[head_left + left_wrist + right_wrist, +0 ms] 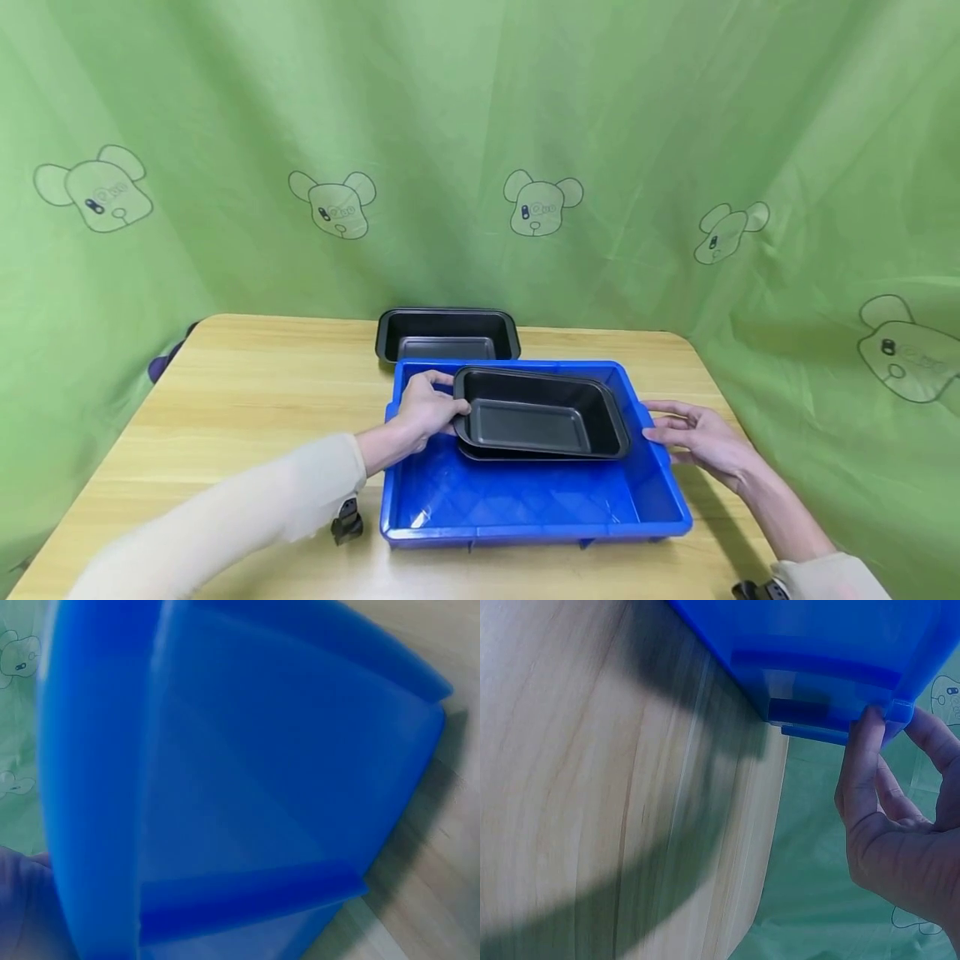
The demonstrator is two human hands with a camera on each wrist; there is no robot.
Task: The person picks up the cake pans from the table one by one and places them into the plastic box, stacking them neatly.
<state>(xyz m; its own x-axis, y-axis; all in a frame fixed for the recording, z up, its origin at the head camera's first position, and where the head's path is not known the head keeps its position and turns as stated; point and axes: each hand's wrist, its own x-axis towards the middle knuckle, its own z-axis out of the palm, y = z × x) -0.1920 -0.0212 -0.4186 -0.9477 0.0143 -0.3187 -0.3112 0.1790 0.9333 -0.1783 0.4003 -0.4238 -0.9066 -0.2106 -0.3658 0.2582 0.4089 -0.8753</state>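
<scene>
A blue plastic bin (540, 532) stands on the table, its side wall (97, 787) filling much of the left wrist view. Over its back part is a black loaf pan (528, 427), tilted slightly, with a second black pan (483, 454) showing as a rim beneath it. My left hand (429, 408) pinches the upper pan's left end, thumb on the inner side of the rim. At the opposite side of the bin, my right hand (705, 437) holds the right rim between thumb and fingers; the right wrist view shows this grip from below.
Behind the bin, another black loaf pan (447, 333) sits near the back edge of the wooden table (285, 367). A green curtain (450, 100) with bear-head outlines hangs round the back and sides.
</scene>
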